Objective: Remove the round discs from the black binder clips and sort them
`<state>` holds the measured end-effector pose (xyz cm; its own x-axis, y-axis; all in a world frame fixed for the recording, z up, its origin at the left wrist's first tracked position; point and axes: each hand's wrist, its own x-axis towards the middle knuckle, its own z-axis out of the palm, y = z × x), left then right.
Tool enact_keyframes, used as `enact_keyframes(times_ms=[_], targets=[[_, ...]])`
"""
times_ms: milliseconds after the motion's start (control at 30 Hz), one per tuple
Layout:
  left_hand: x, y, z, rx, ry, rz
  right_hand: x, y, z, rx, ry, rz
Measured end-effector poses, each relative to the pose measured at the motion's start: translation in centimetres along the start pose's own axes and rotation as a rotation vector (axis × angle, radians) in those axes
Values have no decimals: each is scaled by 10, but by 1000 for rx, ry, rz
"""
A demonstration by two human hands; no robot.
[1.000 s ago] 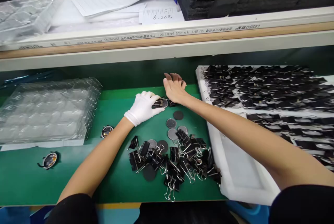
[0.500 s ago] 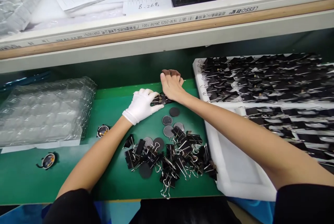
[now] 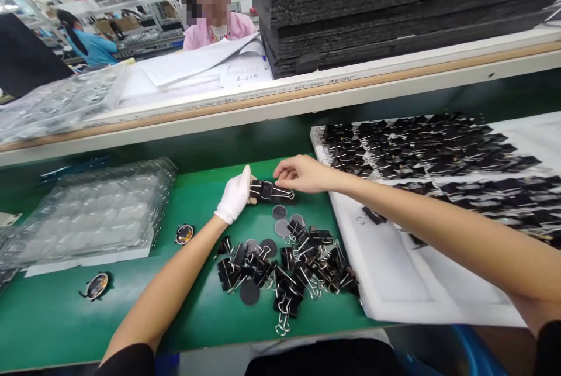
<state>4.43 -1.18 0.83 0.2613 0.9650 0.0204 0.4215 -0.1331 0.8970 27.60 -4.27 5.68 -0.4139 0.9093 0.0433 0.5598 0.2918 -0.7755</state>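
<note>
My left hand [image 3: 234, 196], in a white glove, is closed on the left end of a pair of black binder clips [image 3: 266, 190] clamped around a small dark piece, held over the green bench. My bare right hand [image 3: 304, 173] is at the right end of these clips, fingers curled and thumb along their upper edge; its grip is partly hidden. Below lies a heap of loose binder clips [image 3: 302, 259]. Grey discs [image 3: 281, 227] and a black disc [image 3: 249, 292] lie among and above them.
On the right, a white foam tray [image 3: 385, 271] carries rows of clipped black pieces [image 3: 421, 145]. Clear plastic blister trays [image 3: 105, 206] are stacked left, near two round watch-like parts [image 3: 184, 234]. A raised shelf edge [image 3: 197, 116] runs behind; a person [image 3: 219, 31] sits beyond it.
The view has tilted up, showing people beyond the shelf. My right hand has turned and drawn back from above the clips to their right end. My left hand keeps its hold, with the clips now more exposed.
</note>
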Motion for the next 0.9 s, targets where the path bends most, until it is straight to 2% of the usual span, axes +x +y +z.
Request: enact_keyframes(times_ms=[133,200,267,333,400,500,600,667,767,900], targets=[[-11,4,11,15,-52,23,-19,3,19,71,-15,67],[-14,4,16,38,-67,53,-27,1,23,18,-24,71],[-14,2,19,24,-137,106,-36,-4,16,-90,-2,53],[-11,-1,19,-33,-221,155,-51,-14,-4,-222,50,7],[-5,-4,16,-71,-260,199,-76,-25,-34,-369,129,-55],[0,-6,10,-36,-272,253,-131,-37,-81,-533,210,-81],[2,-4,7,23,-285,286,-196,-39,-106,-623,183,-6],[1,-3,7,42,-297,296,-237,-34,-106,-669,165,88],[1,-3,9,54,-322,288,-286,-16,-89,-734,194,202],[4,-7,9,73,-369,274,-322,24,-60,-758,282,183]])
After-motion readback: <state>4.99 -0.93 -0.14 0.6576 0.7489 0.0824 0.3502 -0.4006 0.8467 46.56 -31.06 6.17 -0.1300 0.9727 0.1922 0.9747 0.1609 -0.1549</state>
